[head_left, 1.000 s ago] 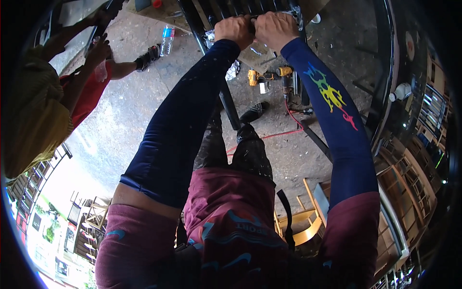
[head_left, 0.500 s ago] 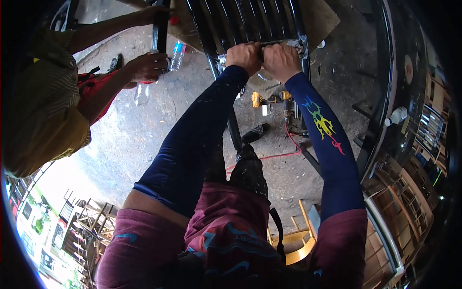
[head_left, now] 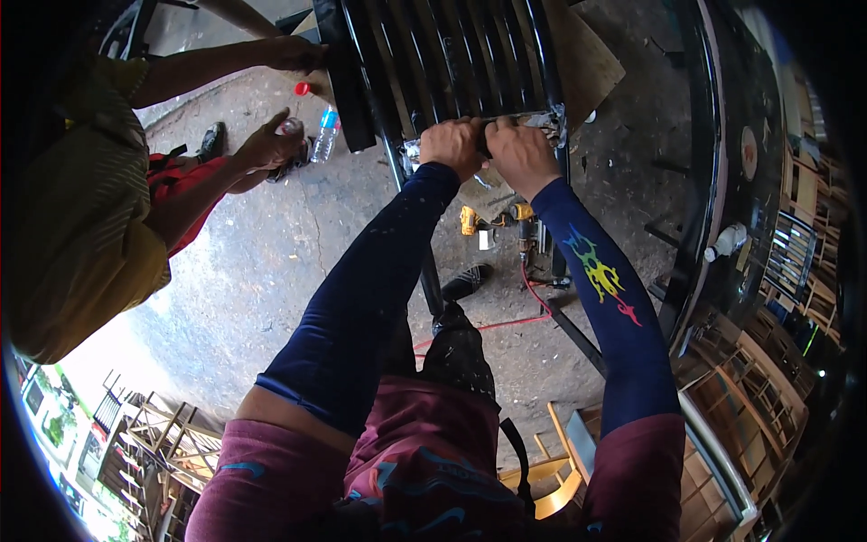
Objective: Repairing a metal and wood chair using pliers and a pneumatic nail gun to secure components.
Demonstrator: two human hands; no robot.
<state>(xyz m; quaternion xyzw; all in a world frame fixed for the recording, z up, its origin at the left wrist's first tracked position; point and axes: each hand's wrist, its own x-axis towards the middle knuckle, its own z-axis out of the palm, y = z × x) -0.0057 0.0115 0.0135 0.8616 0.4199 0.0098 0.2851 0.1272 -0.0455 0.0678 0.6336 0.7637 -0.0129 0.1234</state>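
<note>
I have the black slatted frame top centre. Left hand and right hand sit side by side, fingers curled over its near crossbar. Yellow drill and red hose show on the floor between the forearms. Bottle further left, near a co-worker's hand.

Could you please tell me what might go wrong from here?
The red cord or hose runs past the person's legs, so a step could snag it.

The left hand and right hand sit close together on one end of the black slatted frame, so they might get pinched if it shifts.

A co-worker's hand is to the frame's left and could be knocked if the frame swings.
</note>
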